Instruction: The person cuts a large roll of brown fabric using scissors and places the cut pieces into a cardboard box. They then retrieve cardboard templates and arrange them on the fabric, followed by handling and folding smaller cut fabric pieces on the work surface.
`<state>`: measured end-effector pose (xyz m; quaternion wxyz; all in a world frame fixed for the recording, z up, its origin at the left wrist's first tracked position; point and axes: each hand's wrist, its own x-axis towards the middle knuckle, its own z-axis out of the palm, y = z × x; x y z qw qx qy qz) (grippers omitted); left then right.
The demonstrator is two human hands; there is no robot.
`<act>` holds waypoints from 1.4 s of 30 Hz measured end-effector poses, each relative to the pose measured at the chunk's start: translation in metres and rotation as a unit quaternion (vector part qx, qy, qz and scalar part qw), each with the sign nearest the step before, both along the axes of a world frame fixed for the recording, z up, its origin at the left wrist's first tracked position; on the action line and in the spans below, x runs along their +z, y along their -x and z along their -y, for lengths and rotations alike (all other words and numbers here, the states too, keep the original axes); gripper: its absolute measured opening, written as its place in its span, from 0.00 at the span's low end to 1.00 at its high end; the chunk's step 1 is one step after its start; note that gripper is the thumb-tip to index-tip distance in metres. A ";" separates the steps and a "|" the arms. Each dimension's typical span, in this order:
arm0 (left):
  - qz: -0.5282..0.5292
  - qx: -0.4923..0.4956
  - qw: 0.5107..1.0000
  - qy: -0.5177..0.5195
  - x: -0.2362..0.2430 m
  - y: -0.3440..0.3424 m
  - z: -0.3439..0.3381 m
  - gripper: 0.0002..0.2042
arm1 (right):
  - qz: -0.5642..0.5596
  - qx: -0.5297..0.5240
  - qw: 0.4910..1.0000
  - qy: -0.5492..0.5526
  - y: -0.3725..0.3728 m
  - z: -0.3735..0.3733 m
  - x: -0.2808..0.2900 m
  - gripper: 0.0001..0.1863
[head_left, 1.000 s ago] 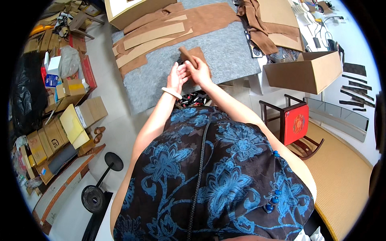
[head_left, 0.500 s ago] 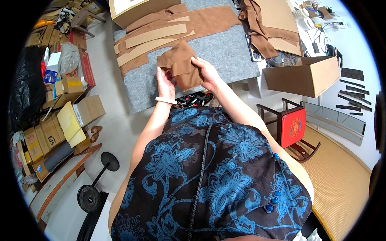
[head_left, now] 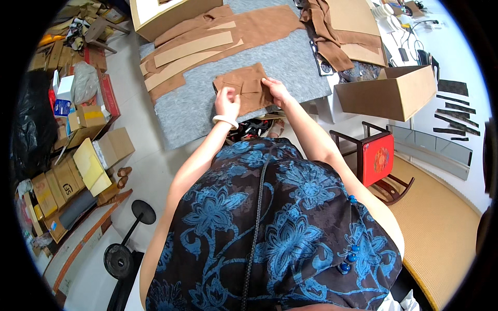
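Observation:
A piece of brown fabric (head_left: 255,98) with a flap-like layer across its middle lies at the near edge of the grey felt-covered table (head_left: 197,111). My right hand (head_left: 277,92) pinches its right edge, thumb on top. My left hand (head_left: 227,103), a white bangle at its wrist, is at the left part of the fabric with bent fingers drawn together on it. Whether a fold is between those fingertips is hard to make out. Beyond, a larger brown fabric (head_left: 270,26) is spread out with tan card strips (head_left: 194,47) on it.
An open cardboard box (head_left: 381,96) stands right of the table, and another box (head_left: 174,18) sits at its far left. More brown cloth (head_left: 332,52) hangs over a board at the right. A red-seated chair (head_left: 377,159) is at my right. Stacked cartons (head_left: 62,179) line the left side.
The fabric piece has gone from raised and crumpled to flatter on the table edge. My left hand has moved from its left edge onto its upper face; my right hand keeps its hold.

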<state>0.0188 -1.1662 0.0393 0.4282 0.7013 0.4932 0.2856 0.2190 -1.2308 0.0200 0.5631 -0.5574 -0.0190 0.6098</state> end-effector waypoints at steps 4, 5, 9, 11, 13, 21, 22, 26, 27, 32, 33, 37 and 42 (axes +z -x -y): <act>-0.236 -0.126 0.926 -0.266 0.016 -0.034 -0.009 0.17 | 0.095 -0.022 0.994 0.040 0.000 -0.001 -0.003 0.13; -0.208 -0.128 0.940 -0.237 0.017 -0.037 -0.013 0.14 | 0.210 -0.013 0.976 0.057 0.000 0.000 0.000 0.12; -0.013 -0.018 0.968 -0.250 0.027 -0.022 -0.031 0.04 | 0.684 -0.066 0.723 0.078 0.009 0.010 0.021 0.10; 0.078 0.065 0.967 -0.232 0.041 0.008 -0.041 0.05 | 0.691 -0.033 0.722 -0.010 0.024 0.008 0.035 0.08; 0.170 0.155 0.961 -0.156 0.060 0.046 -0.048 0.06 | 0.650 0.049 0.756 -0.054 0.049 0.002 0.045 0.08; 0.330 0.266 0.901 -0.092 0.115 0.143 -0.061 0.08 | 0.691 0.313 0.651 -0.006 0.129 -0.042 0.039 0.23; 0.346 0.272 0.894 -0.079 0.117 0.146 -0.058 0.08 | 0.706 0.344 0.619 0.000 0.131 -0.044 0.036 0.23; 0.438 0.266 0.858 0.032 0.112 0.148 -0.045 0.08 | 0.588 0.302 0.750 -0.038 0.120 -0.035 0.029 0.13; 0.443 0.243 0.862 0.051 0.108 0.148 -0.043 0.08 | 0.553 0.255 0.792 -0.048 0.115 -0.031 0.028 0.10; 0.485 0.216 0.816 0.226 0.092 0.135 -0.036 0.05 | 0.411 0.166 0.896 -0.029 0.075 -0.006 0.032 0.10; 0.487 0.213 0.806 0.263 0.090 0.130 -0.035 0.06 | 0.377 0.132 0.915 -0.059 0.065 0.000 0.035 0.10; 0.527 0.107 0.745 0.394 0.091 0.101 -0.030 0.12 | 0.329 0.014 0.941 -0.073 0.015 0.032 0.058 0.07; 0.622 0.015 0.568 0.539 0.093 0.035 -0.024 0.21 | 0.366 -0.095 0.924 -0.063 -0.051 0.063 0.088 0.05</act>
